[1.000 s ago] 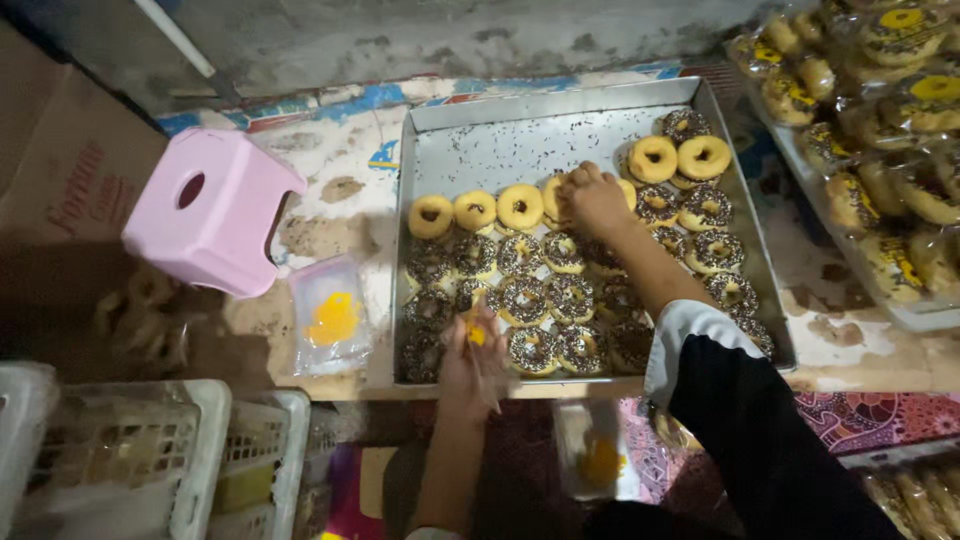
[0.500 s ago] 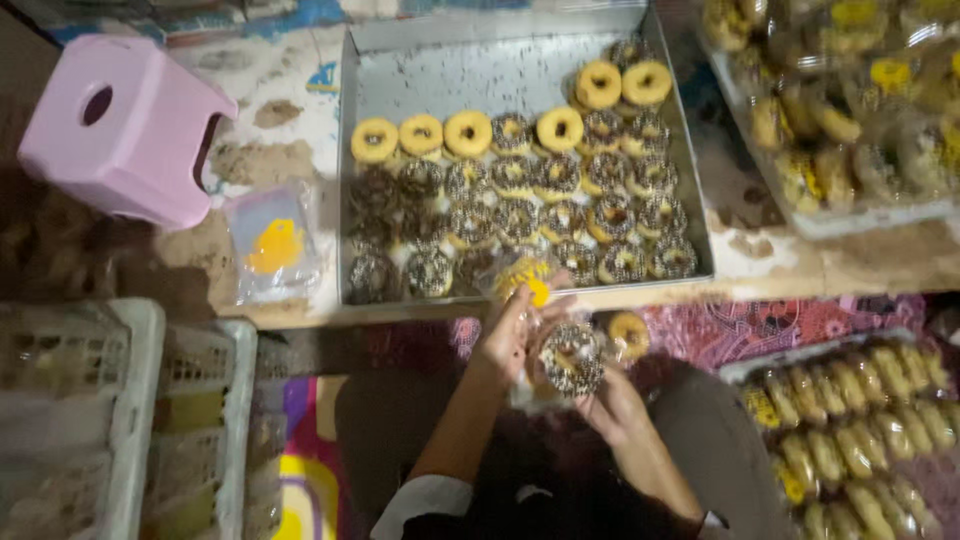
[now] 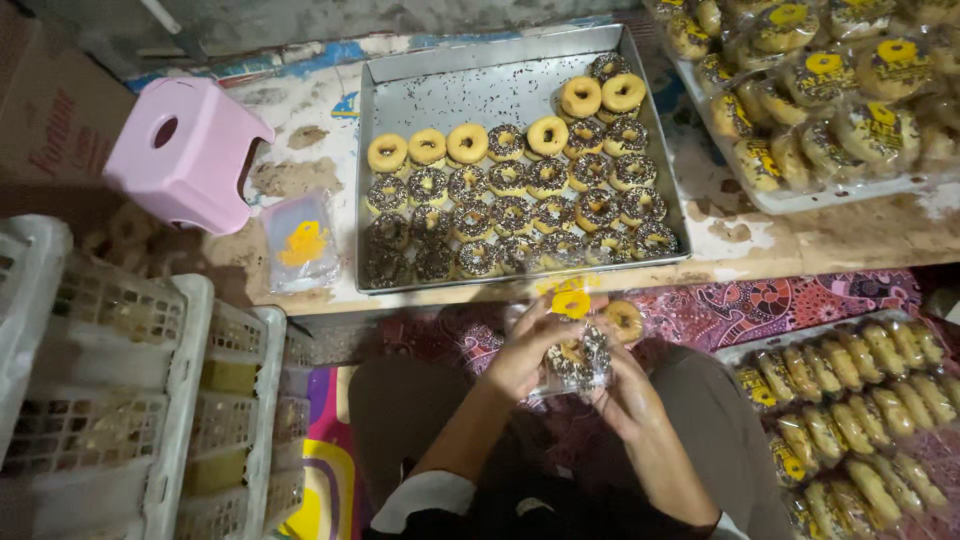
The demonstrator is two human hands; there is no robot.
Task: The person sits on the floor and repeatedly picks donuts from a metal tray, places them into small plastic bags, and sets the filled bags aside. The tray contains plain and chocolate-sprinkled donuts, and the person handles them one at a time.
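Over my lap, my left hand [image 3: 525,355] and my right hand [image 3: 625,385] together hold a clear plastic bag [image 3: 572,345] with a yellow mark. Inside it sits a chocolate-sprinkled doughnut [image 3: 578,362]. One plain doughnut [image 3: 624,320] lies just beyond my right hand. In front of me a metal tray [image 3: 440,85] on the worn table holds rows of sprinkled doughnuts [image 3: 520,215] and several plain glazed ones [image 3: 427,147].
A pink plastic stool [image 3: 185,150] stands at the table's left, with a stack of clear bags [image 3: 300,240] next to it. Bagged doughnuts fill a white tray [image 3: 810,200] at upper right and another tray [image 3: 860,400] at lower right. White crates [image 3: 130,390] stand at left.
My right hand has come off the tray with a sprinkled doughnut, and both hands have drawn back to my lap. The doughnut now sits in the bag between them.
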